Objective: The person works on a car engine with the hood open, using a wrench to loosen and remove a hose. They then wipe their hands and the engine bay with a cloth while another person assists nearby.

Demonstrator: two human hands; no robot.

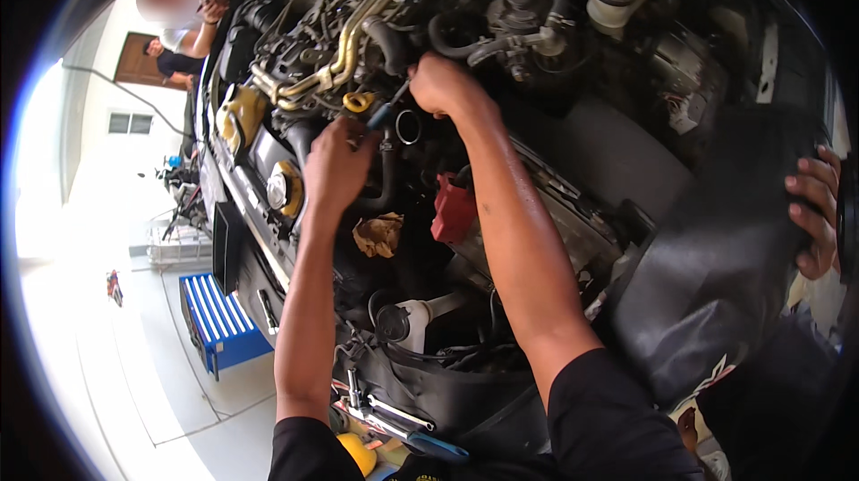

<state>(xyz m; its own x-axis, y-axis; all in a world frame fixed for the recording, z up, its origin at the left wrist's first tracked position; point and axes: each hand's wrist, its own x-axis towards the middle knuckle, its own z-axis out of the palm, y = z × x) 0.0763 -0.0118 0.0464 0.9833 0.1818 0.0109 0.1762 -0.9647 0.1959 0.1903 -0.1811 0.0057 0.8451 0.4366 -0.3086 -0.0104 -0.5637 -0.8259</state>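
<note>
Deep in the engine bay (537,51), two hands on one tool.
Left hand (335,163) and right hand (440,85) clench a blue-handled screwdriver (386,109); its tip is hidden.

You've got 2 hands in the engine bay: left hand (335,163) and right hand (443,85), sharing 1 blue-handled tool (386,110) betw. them. 1 more hand (814,211) at 3 o'clock, not yours. 2 other people at 10 o'clock. 2 yellow caps (284,187), 1 yellow ring handle (358,102), 1 red cover (453,209), 1 crumpled rag (379,234), 1 blue box (215,320) at 8 o'clock.
</note>
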